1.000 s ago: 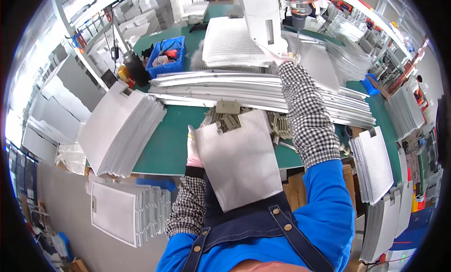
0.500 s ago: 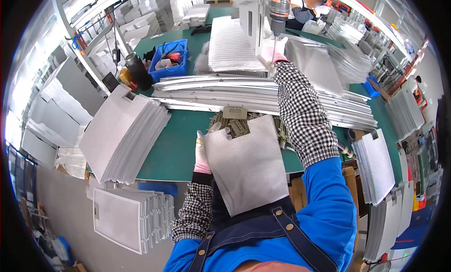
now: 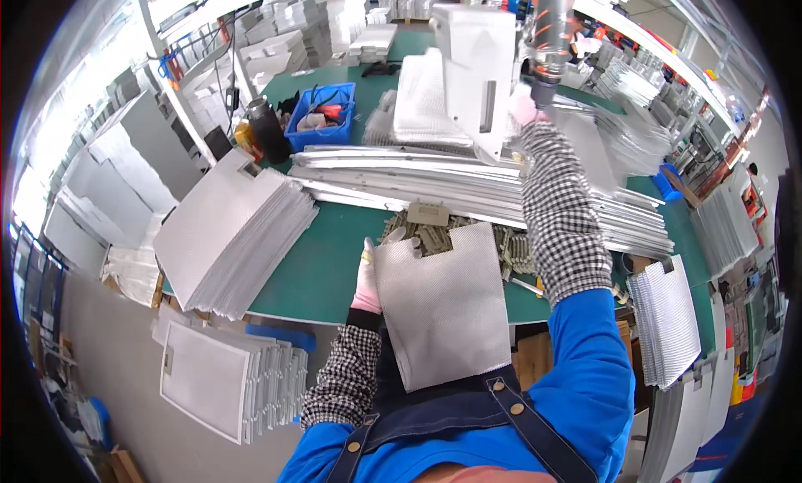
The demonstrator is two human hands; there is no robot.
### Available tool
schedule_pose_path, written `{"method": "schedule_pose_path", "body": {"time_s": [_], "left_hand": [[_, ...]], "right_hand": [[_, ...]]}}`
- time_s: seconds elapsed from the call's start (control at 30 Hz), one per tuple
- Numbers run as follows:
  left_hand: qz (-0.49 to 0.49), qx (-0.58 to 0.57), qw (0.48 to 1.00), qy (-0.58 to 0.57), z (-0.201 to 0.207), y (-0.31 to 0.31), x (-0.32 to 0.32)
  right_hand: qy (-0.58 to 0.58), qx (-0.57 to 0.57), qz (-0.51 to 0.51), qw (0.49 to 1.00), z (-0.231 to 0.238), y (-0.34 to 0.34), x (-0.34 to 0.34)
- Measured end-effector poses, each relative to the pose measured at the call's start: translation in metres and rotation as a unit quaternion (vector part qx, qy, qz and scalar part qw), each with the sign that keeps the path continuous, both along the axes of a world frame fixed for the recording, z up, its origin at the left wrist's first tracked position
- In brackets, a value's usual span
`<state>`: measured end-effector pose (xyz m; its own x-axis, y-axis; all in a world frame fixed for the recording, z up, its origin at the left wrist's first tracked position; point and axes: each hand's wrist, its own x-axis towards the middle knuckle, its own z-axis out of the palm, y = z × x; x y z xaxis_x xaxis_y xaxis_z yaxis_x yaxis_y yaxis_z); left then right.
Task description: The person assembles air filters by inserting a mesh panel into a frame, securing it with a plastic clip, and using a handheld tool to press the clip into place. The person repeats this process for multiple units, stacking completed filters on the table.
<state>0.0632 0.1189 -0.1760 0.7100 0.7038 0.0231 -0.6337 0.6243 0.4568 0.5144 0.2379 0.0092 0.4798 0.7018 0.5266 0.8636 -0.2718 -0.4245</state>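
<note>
My left hand (image 3: 368,274), in a pale pink and white glove, is closed on the left edge of a silver mesh panel (image 3: 443,303) with a notch in its top edge. The panel slants in front of my apron. A beige plastic clip (image 3: 428,213) lies just beyond it on a heap of similar small parts (image 3: 434,237). My right arm stretches far across the table. My right hand (image 3: 525,107), also gloved, is beside a white slotted plate (image 3: 476,74) and below a hanging power screwdriver (image 3: 551,40). Its fingers are mostly hidden.
Long metal strips (image 3: 401,174) cross the green table (image 3: 288,270). Stacks of mesh panels (image 3: 221,232) stand at the left and right (image 3: 666,320). Framed panels (image 3: 205,383) stand low at left. A blue bin (image 3: 322,132) and a dark bottle (image 3: 267,131) are farther back.
My right hand has moved slightly right. The view has shifted, so the hanging screwdriver and slotted plate appear lower and farther right. My left hand keeps its hold on the mesh panel.
</note>
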Motion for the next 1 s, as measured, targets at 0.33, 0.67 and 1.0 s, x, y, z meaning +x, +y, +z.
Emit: {"method": "schedule_pose_path", "body": {"time_s": [0.33,0.67,1.0], "left_hand": [[0.000,0.010,1.000,0.016,-0.008,0.003,0.003],[-0.034,0.015,0.999,-0.037,-0.015,0.006,0.008],[-0.012,-0.001,1.000,-0.006,0.003,-0.001,0.007]], "right_hand": [[-0.345,-0.019,-0.217,0.913,-0.016,0.010,-0.039],[-0.089,-0.084,-0.142,0.982,0.001,0.009,-0.029],[-0.238,-0.053,-0.167,0.955,0.006,0.017,-0.037]]}}
